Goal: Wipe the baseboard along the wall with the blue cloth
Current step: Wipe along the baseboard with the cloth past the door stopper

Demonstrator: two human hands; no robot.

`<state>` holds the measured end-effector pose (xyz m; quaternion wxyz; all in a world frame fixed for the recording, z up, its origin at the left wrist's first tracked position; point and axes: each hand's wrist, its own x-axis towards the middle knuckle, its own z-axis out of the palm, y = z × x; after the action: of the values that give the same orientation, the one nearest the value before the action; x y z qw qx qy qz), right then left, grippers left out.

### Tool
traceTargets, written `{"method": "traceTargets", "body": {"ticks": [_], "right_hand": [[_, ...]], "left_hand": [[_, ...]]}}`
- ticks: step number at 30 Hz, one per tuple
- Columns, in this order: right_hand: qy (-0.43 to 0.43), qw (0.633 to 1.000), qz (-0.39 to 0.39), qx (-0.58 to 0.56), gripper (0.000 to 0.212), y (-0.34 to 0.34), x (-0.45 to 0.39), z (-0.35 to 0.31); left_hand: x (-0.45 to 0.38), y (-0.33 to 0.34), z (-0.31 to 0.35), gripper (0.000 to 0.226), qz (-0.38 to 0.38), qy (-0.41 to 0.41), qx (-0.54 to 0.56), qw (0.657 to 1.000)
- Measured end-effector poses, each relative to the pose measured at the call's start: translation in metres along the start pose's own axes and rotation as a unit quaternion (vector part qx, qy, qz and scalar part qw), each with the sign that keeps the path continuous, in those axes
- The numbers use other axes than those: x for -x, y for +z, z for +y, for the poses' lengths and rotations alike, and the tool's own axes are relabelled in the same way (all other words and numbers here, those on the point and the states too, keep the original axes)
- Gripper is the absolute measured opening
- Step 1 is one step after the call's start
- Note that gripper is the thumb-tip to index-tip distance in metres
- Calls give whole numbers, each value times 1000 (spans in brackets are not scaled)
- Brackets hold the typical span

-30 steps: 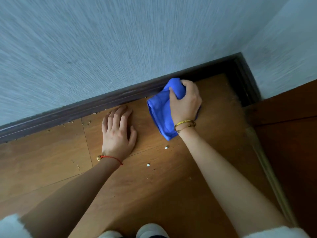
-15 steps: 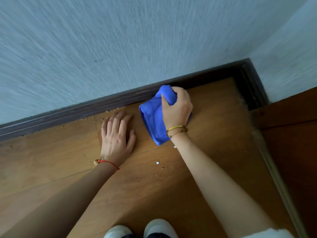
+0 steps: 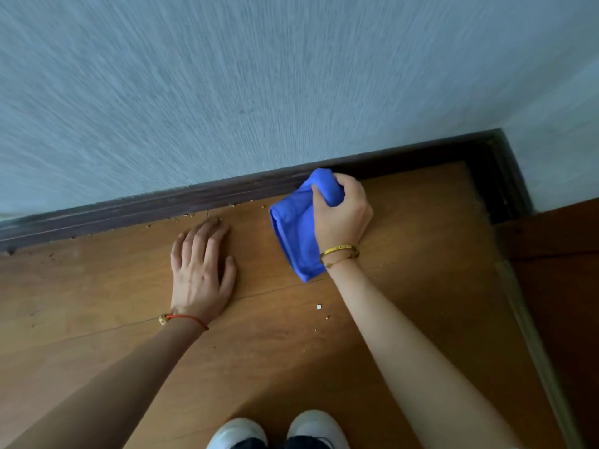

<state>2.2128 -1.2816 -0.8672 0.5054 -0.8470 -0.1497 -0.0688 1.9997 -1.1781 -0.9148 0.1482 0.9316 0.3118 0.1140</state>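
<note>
Cloth [image 3: 296, 234] position: shifted left along baseboard [image 3: 181, 202], farther from the right-hand corner. Right hand [image 3: 343, 215] fingers clench its bunched top against the trim; left hand [image 3: 199, 270] flat, released. Wiping progresses leftward.

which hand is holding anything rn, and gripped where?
Right hand grips the blue cloth by its bunched upper end, pressed at the baseboard; the rest trails on the floor. Left hand holds nothing, lying flat on the floor.

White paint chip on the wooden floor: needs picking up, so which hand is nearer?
Left. The left hand lies flat beside the white paint chip; the right hand is farther, by the baseboard.
</note>
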Motion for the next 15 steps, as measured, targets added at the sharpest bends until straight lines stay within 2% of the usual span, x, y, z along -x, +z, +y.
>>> {"method": "traceTargets", "body": {"ticks": [3,6,8,11,15], "right_hand": [[-11,1000,8,19,17,-9,-10,8],[55,994,86,32,18,-27,-35,22],[87,991,102,29,19,-29,-39,22],[63,995,70,21,18,-12,-19,8],[-15,999,-39,-8,17,11,12,-9]], "left_hand": [[0,-2,1,54,-1,-5,6,1000],[-1,-2,2,54,0,-7,6,1000],[0,-2,2,54,-1,-9,6,1000],[-1,-2,3,55,0,-11,13,1000],[-1,-1,2,54,12,-8,10,1000]]}}
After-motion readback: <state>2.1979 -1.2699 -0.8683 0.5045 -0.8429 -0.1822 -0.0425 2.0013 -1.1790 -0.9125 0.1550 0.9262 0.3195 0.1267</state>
